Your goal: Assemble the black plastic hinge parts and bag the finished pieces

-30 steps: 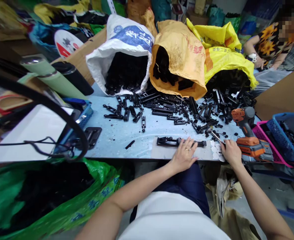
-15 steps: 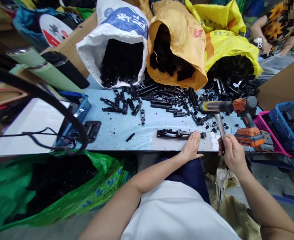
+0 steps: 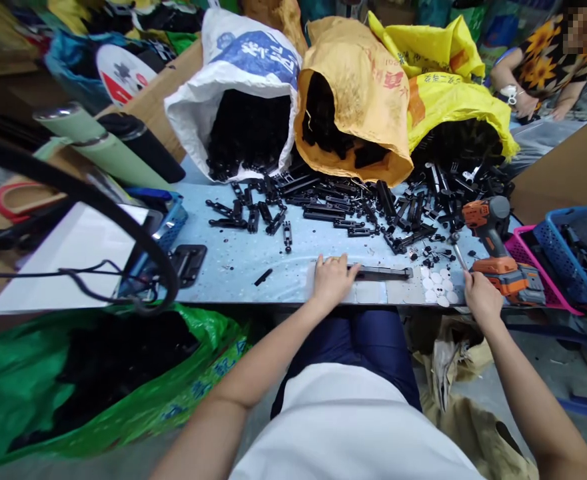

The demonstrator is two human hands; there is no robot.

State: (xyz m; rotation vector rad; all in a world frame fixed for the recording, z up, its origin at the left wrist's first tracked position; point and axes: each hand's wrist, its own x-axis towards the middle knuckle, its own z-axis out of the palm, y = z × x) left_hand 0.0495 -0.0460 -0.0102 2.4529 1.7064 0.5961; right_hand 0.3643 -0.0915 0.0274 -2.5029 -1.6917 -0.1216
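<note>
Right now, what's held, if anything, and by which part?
Right hand holds a metal-shafted tool by its near end; left hand covers the left end of a black bar, grip unclear.

We see a pale green flask (image 3: 128,162) beside a black bottle (image 3: 152,148), a white sheet (image 3: 68,267), and a co-worker's flowered top (image 3: 543,59).

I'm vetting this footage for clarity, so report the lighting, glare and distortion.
Head view, centre: left hand reads clearly, but the black bar shows little detail; head view, right: the tool in the right hand glints; head view, top: it is near-black inside the white sack; head view, left: highlights streak the green bag; head view, edges: the wide lens seems to stretch things.
</note>
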